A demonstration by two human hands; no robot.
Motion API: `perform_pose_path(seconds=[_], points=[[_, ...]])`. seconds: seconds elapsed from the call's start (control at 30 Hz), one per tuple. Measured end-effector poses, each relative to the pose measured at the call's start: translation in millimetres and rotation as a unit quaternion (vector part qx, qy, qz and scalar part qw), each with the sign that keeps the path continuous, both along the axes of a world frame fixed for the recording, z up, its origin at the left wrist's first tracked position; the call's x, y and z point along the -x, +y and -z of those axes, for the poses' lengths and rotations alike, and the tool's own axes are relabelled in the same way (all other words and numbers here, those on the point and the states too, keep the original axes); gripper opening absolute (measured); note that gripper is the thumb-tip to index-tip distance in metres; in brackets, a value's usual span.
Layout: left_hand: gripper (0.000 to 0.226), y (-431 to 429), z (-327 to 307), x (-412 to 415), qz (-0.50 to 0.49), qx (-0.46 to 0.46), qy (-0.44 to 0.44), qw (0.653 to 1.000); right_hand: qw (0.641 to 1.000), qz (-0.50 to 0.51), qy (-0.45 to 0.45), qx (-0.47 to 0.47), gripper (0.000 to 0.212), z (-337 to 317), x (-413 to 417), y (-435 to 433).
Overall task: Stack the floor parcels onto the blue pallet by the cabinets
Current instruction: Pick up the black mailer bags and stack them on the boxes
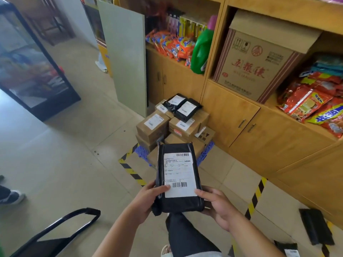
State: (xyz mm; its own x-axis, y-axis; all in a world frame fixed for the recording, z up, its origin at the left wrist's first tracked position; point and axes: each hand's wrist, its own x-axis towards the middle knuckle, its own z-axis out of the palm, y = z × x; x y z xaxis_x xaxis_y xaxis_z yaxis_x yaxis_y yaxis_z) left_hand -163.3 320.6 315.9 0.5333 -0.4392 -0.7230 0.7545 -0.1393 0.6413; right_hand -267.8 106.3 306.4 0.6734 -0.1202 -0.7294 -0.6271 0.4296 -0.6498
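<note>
A black parcel (pixel 182 204) bears a white label (pixel 180 175) printed with black barcodes and fine black text. The pallet (pixel 141 152) is bright blue with a lattice pattern. The cardboard boxes (pixel 152 125) are plain brown, and 2 bags (pixel 182 106) are black, each with a white label. The floor tape (pixel 130 168) is striped yellow and black on pale beige tiles (pixel 74 145). The cabinets (pixel 232 115) are honey-coloured wood. A bottle (pixel 201 51) is green with a pink cap (pixel 212 22); the packets (pixel 172 45) are orange-red; a tan carton (pixel 259 65) shows red characters.

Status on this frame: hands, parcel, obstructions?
Left hand, right hand both grip flat black plastic parcel with white label. Blue plastic pallet ahead, brown cardboard boxes stacked on it. Floor between looks clear.
</note>
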Motion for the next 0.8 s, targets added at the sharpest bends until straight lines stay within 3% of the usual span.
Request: perform_pose_path(seconds=[0.27,0.47,0.57,0.8], points=[[0.037,-4,5,-157,-0.006,-0.06,-0.013,0.998,0.998,-0.027,0.035,-0.044,0.028,21,-159,-3],[0.038,-14,3,-264,0.001,-0.076,-0.021,0.997,0.995,-0.06,0.023,-0.08,0.036,24,-265,-15],[0.028,-29,12,-300,0.002,-0.079,-0.01,0.997,0.994,-0.018,0.053,-0.089,0.028,31,-299,-23],[0.04,-77,66,-390,0.055,-0.124,0.065,0.989,0.978,0.167,0.107,-0.067,0.023,62,-353,-20]])
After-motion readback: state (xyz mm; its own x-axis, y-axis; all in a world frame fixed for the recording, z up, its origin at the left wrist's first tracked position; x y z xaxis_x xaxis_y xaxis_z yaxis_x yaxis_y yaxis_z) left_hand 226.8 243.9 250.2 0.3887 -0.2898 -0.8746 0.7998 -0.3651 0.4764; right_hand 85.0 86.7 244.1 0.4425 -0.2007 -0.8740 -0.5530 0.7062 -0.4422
